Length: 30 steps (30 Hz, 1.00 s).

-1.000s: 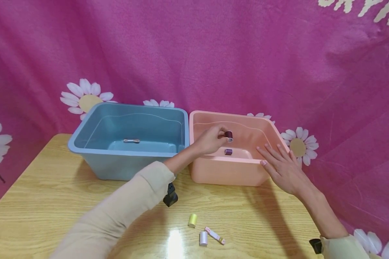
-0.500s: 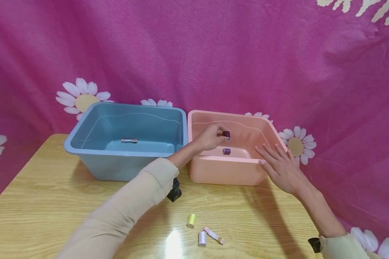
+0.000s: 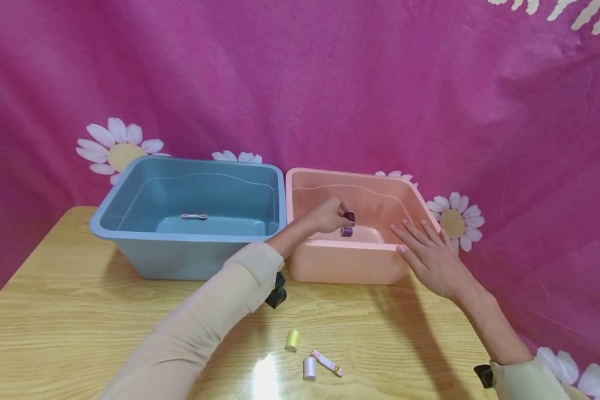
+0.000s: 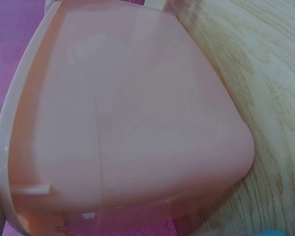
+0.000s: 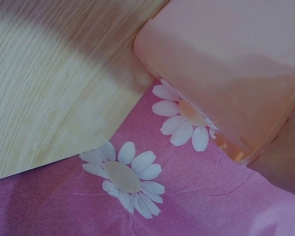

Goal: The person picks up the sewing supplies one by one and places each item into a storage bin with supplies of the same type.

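The step in hand looked like setting a dark thread spool point(image 3: 349, 216) down inside the pink bin point(image 3: 347, 264). The left hand point(image 3: 330, 215) pinched it with its fingers, just to 12 o'clock of a purple spool point(image 3: 346, 231) on the bin's floor. The next move seemed to call for a soft letting go. The left arm point(image 3: 195, 328) reached toward 2 o'clock. At 4 o'clock from the dark spool, the right hand point(image 3: 434, 265) lay over the bin's near corner, its fingers straight and wide apart.

Magenta cloth backdrop point(image 3: 300, 83) with white-petalled daisies point(image 3: 126, 156) behind a wood-grain table point(image 3: 55, 311).
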Motion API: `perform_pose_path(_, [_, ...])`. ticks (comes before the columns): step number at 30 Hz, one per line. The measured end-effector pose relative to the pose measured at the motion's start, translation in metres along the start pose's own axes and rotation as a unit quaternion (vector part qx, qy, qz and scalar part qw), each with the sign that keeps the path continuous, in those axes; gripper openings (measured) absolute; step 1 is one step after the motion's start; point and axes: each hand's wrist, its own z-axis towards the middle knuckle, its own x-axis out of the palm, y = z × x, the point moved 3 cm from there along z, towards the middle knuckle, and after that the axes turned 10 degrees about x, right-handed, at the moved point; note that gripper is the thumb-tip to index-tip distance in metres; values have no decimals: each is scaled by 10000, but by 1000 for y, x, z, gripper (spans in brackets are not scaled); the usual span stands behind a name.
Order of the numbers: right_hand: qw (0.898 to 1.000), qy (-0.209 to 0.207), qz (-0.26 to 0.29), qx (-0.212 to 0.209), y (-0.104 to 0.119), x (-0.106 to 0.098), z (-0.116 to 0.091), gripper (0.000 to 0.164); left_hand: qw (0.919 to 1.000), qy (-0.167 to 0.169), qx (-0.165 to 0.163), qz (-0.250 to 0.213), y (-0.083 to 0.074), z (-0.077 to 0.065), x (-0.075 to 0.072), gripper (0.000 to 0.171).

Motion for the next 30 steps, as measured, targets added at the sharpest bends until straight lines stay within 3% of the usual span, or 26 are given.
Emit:
perform_pose_path(7, [10000,-46,-22,-8,1,0,0,49,9991,124,-39,402,0,0,0,32])
perform_pose_path(17, [10000,-22,-35,5,-1,0,1,50,9964,278,118,797,-1,-1,0,21])
perform_pose_path(30, [10000,62,-68,40,-1,1,1,50,9955,331,69,889,1,0,2,32])
